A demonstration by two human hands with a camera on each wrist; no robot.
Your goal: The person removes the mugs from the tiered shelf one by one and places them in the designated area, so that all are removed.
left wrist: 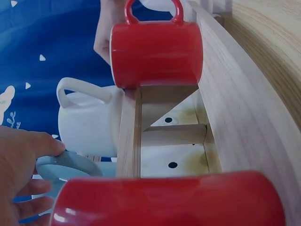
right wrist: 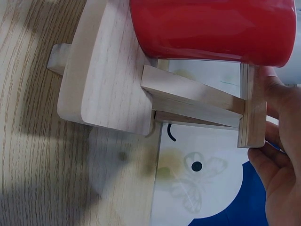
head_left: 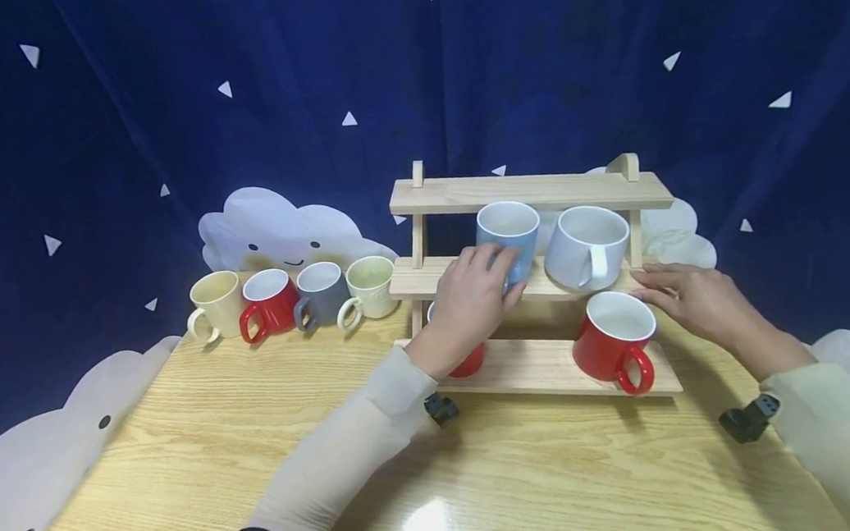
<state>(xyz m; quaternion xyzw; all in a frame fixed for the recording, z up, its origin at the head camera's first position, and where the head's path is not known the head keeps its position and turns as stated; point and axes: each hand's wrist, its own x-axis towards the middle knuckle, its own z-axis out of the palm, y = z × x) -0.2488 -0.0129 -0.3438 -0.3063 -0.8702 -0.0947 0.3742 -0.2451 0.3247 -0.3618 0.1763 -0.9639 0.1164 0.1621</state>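
Observation:
My left hand holds a light blue mug at its handle side, on the middle board of a three-tier wooden rack. In the left wrist view the thumb touches the mug's handle. Beside it stands a pale mug, handle facing front. On the bottom board are a red mug at the right and another red mug, largely hidden behind my left arm. With my right hand I grip the right end of the middle board, thumb and fingers on opposite sides.
Left of the rack, several mugs stand in a row on the wooden table: cream, red, grey-blue and pale green. A dark blue curtain with white triangles hangs behind.

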